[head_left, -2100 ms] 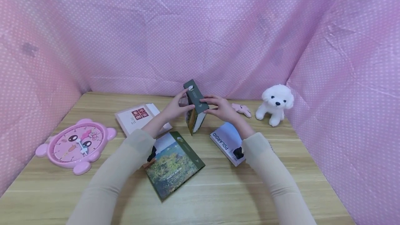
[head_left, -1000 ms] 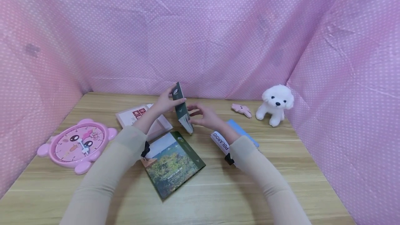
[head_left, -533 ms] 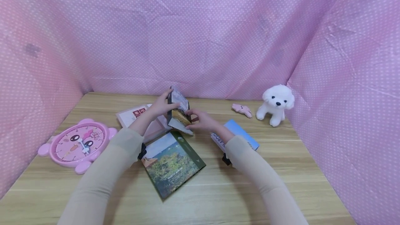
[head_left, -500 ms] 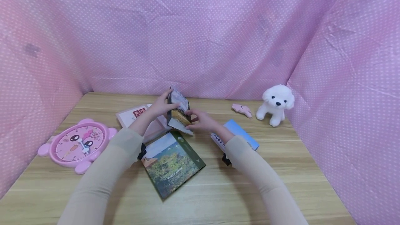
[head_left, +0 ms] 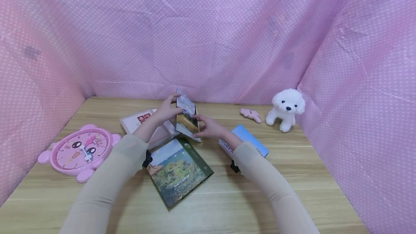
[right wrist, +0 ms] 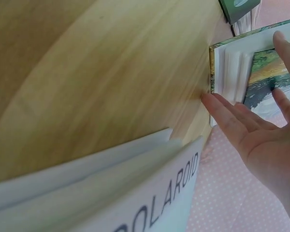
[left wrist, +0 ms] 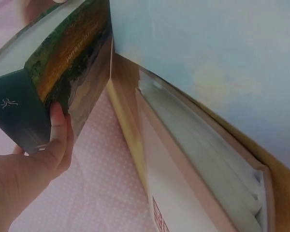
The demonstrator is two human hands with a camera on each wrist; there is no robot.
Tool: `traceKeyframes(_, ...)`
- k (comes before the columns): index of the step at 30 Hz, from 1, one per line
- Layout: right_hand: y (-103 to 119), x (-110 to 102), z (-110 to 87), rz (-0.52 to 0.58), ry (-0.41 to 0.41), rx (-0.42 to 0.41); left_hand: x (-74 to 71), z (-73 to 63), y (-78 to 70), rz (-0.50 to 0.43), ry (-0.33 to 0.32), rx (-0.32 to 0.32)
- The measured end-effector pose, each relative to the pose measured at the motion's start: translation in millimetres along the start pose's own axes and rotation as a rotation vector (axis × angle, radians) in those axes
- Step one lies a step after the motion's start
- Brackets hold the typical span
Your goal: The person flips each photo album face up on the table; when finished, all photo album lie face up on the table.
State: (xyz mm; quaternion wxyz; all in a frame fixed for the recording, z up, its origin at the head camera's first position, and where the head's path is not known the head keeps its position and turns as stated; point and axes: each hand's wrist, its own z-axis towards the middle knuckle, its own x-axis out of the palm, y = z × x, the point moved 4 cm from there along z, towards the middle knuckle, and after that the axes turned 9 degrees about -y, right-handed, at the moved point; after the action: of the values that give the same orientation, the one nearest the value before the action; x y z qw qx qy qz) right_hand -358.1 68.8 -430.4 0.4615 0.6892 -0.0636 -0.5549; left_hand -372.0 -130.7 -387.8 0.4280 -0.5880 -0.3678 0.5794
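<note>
My left hand [head_left: 165,112] grips a small photo album [head_left: 187,120] near the back of the table, thumb on its landscape cover. In the left wrist view, the left hand [left wrist: 36,169] holds it by the dark green spine [left wrist: 21,104]. The album stands nearly upright, cover towards me. At its right edge my right hand [head_left: 211,127] holds it between thumb and fingers. From the right wrist, that hand's fingertips [right wrist: 210,99] touch the album's edge and inset picture [right wrist: 268,79]. Whether its base rests on the table is unclear.
A larger PHOTO ALBUM [head_left: 182,172] lies in front. A pale album with red characters [head_left: 142,117] is under the left arm, and a blue POLAROID album [head_left: 250,140] under the right. A pink clock [head_left: 81,151], pink toy [head_left: 251,115] and white plush dog [head_left: 286,109] stand around.
The small album has moved left and turned from spine upwards to cover towards me. My right hand has left its spine and come to its right edge.
</note>
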Motion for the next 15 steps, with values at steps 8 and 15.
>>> traceKeyframes(8,-2.2,-1.4,-3.0,0.045,-0.017,-0.017,0.7,-1.4,-8.2,-0.016,-0.022,0.05)
traceKeyframes(15,-3.5,-12.3,-6.1,0.145,-0.061,-0.06,1.8,-6.3,-24.1,-0.051,-0.042,0.106)
